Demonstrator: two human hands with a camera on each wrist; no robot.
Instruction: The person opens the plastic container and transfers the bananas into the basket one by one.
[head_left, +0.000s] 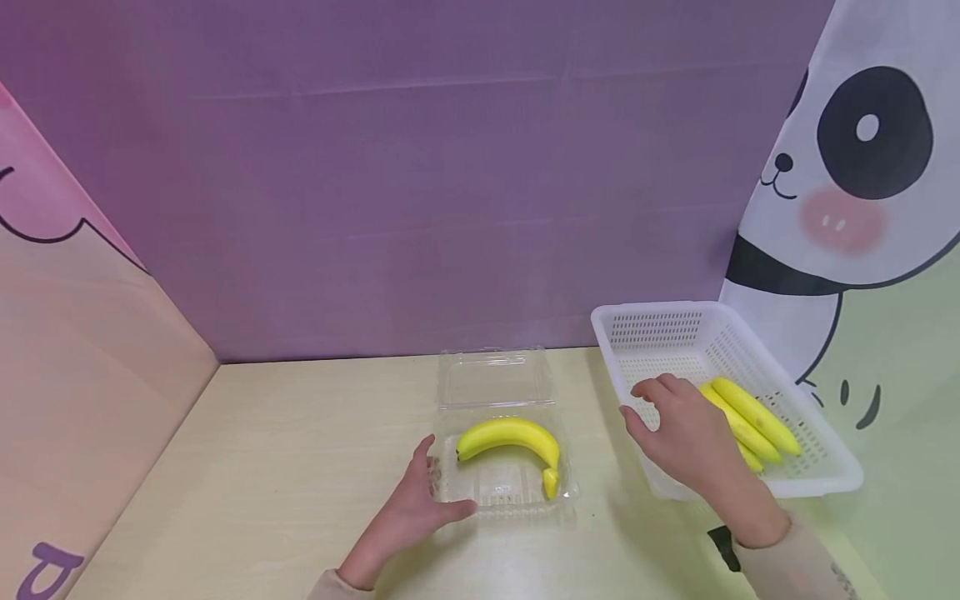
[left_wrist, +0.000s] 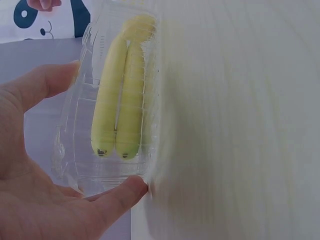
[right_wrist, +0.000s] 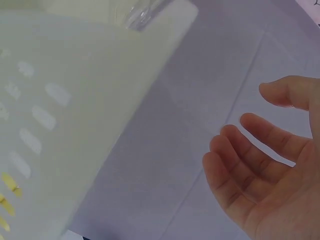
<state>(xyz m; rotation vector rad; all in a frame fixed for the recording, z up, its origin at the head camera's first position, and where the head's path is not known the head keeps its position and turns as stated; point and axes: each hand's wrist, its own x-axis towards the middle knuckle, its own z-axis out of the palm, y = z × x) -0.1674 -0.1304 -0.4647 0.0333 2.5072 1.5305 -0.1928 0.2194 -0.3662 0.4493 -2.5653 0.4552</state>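
Note:
A clear plastic clamshell box (head_left: 498,492) lies with its lid folded back. In it is a curved yellow banana (head_left: 510,432) with its stem end toward the near right corner; the left wrist view shows two bananas (left_wrist: 107,100) side by side, joined at one end. My left hand (head_left: 420,500) grips the box's near left corner, thumb along the front and fingers at the left side. My right hand (head_left: 686,429) hovers over the left side of a white basket (head_left: 813,487), fingers loosely bent and holding nothing. More bananas (head_left: 753,417) lie in the basket, partly hidden behind that hand.
The basket has slotted walls and stands at the right of the pale wooden table (head_left: 285,475). A purple cloth backdrop (head_left: 390,183) rises behind, with a panda-print panel (head_left: 862,250) on the right. A small black patch (head_left: 723,547) shows beside the right wrist.

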